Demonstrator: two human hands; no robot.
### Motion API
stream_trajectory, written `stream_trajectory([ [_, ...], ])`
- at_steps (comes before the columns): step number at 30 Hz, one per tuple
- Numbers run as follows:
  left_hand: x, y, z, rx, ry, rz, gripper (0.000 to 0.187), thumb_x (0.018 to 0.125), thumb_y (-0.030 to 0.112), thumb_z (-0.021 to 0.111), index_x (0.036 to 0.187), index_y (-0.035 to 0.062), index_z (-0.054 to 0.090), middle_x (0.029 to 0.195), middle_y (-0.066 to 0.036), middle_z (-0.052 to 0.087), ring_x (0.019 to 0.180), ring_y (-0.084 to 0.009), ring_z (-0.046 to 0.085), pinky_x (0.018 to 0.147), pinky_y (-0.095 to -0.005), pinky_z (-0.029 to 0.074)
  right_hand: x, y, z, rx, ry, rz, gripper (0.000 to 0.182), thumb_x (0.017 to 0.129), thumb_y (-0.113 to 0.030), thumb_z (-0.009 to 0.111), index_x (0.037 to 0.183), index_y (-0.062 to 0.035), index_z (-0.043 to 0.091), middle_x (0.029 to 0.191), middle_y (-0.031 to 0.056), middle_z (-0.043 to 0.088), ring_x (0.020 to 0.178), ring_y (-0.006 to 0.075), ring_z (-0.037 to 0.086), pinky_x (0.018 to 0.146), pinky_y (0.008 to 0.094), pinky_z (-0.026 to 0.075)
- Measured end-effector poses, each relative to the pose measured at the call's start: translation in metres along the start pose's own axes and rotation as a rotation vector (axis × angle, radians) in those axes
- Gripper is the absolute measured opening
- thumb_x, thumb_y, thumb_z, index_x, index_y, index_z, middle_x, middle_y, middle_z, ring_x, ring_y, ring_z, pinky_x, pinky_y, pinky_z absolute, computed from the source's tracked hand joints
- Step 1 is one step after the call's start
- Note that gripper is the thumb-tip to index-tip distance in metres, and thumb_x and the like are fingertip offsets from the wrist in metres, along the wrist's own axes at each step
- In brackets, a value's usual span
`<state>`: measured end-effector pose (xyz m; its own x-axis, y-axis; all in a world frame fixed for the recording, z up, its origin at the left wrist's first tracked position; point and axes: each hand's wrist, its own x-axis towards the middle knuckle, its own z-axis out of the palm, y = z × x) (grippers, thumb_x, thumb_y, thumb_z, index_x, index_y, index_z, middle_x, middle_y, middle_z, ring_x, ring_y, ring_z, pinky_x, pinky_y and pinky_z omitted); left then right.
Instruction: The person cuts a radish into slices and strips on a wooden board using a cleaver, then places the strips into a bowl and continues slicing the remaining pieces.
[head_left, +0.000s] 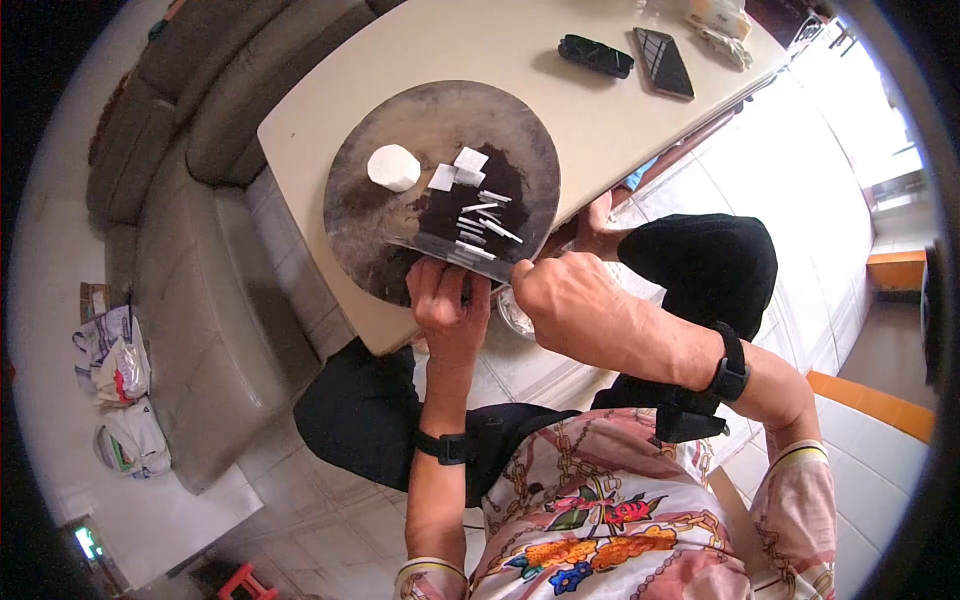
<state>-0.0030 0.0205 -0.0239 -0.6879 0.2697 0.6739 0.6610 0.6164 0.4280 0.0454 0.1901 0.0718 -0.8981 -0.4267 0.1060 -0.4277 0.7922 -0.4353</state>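
Observation:
On the round dark cutting board (365, 225) I see white strips (480, 222), thin square white slices (470, 165) and a thick, peeled white chunk (393, 168) that looks like radish. My right hand (562, 292) is closed round the handle of a knife (455, 252). The blade lies across the near part of the board, just beyond the fingertips of my left hand (445, 300). That hand has its fingers bent down against the near side of the blade. Whatever lies under those fingertips is hidden.
The board rests on a cream table (330, 115). A phone (663, 63) and a black case (596, 56) lie at its far right. Below the board's edge, a bowl (515, 315) shows partly behind my right hand. A grey sofa (215, 330) curves along the left.

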Motion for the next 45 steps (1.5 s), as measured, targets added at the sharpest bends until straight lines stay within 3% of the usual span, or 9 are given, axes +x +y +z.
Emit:
stream_trajectory([
  [2,0.0,0.003,-0.001,0.011,-0.008,0.006,0.02,0.07,0.005,0.069,0.09,0.0006,0.065,0.095,-0.014,0.061,0.088,-0.0349,0.057,0.079,-0.0447,0.044,0.002,-0.002,0.002,-0.007,0.01,-0.023,0.012,0.064,0.0,0.058,0.073,0.0061,0.053,0.059,0.0214,0.058,0.058,0.0371,0.063,0.051,0.0429,0.049],
  [12,-0.002,0.002,0.0,-0.044,0.01,-0.052,0.022,0.069,0.004,0.07,0.09,0.0033,0.065,0.092,-0.012,0.06,0.087,-0.0337,0.057,0.079,-0.0428,0.045,0.023,0.01,0.014,0.012,0.121,-0.063,0.01,0.066,-0.001,0.057,0.072,0.0053,0.053,0.058,0.0225,0.057,0.057,0.0382,0.061,0.051,0.0437,0.049],
  [16,0.001,0.003,0.002,-0.004,0.025,-0.021,0.019,0.068,0.002,0.07,0.087,0.0021,0.064,0.091,-0.012,0.06,0.085,-0.0334,0.057,0.078,-0.0433,0.045,0.006,0.002,-0.004,0.014,-0.017,-0.008,0.012,0.064,0.002,0.058,0.073,0.0059,0.052,0.057,0.023,0.056,0.057,0.0385,0.062,0.051,0.0435,0.048],
  [21,0.003,0.006,-0.005,0.0,0.021,-0.001,0.018,0.068,0.002,0.07,0.085,0.0011,0.064,0.091,-0.012,0.061,0.084,-0.0334,0.057,0.078,-0.0437,0.045,0.013,-0.001,0.007,0.016,0.029,-0.034,0.011,0.065,0.0,0.058,0.074,0.0057,0.053,0.057,0.0219,0.057,0.057,0.0383,0.062,0.05,0.0427,0.049],
  [23,0.003,0.006,-0.012,-0.02,-0.111,-0.046,0.018,0.069,0.0,0.07,0.086,0.0004,0.064,0.091,-0.013,0.061,0.086,-0.0328,0.058,0.078,-0.0426,0.046,0.021,-0.002,0.01,0.001,0.028,-0.022,0.01,0.066,0.0,0.057,0.074,0.0058,0.053,0.057,0.0217,0.057,0.057,0.0383,0.062,0.051,0.0426,0.05],
  [25,0.0,0.007,-0.013,-0.041,-0.088,-0.052,0.017,0.069,-0.001,0.069,0.085,0.0,0.064,0.092,-0.013,0.061,0.087,-0.0325,0.058,0.078,-0.0421,0.046,0.029,-0.003,0.012,-0.002,0.064,-0.012,0.01,0.067,-0.002,0.057,0.073,0.006,0.053,0.059,0.022,0.058,0.058,0.0383,0.063,0.052,0.0431,0.051],
  [26,-0.002,0.007,-0.014,-0.062,-0.063,-0.062,0.016,0.07,-0.001,0.069,0.085,-0.0004,0.064,0.092,-0.013,0.061,0.088,-0.0323,0.059,0.078,-0.0417,0.046,0.031,0.0,0.011,-0.011,0.035,0.012,0.011,0.066,-0.009,0.065,0.07,0.0009,0.063,0.068,0.0201,0.063,0.065,0.0337,0.066,0.056,0.04,0.053],
  [37,0.003,0.004,-0.01,-0.043,-0.043,-0.028,0.017,0.071,-0.004,0.066,0.088,-0.0012,0.065,0.094,-0.015,0.062,0.089,-0.0335,0.059,0.08,-0.0435,0.046,0.009,0.0,-0.007,-0.046,-0.072,0.022,0.009,0.068,-0.007,0.06,0.068,0.0023,0.061,0.066,0.0201,0.063,0.063,0.0336,0.066,0.056,0.04,0.053],
  [45,0.001,0.003,-0.01,-0.038,-0.045,-0.066,0.019,0.071,-0.002,0.067,0.089,0.001,0.064,0.094,-0.013,0.06,0.087,-0.033,0.057,0.079,-0.0436,0.045,0.031,0.003,0.012,-0.002,0.021,-0.01,0.007,0.066,-0.007,0.062,0.067,-0.0001,0.064,0.07,0.0179,0.064,0.068,0.0326,0.067,0.058,0.0402,0.053],
])
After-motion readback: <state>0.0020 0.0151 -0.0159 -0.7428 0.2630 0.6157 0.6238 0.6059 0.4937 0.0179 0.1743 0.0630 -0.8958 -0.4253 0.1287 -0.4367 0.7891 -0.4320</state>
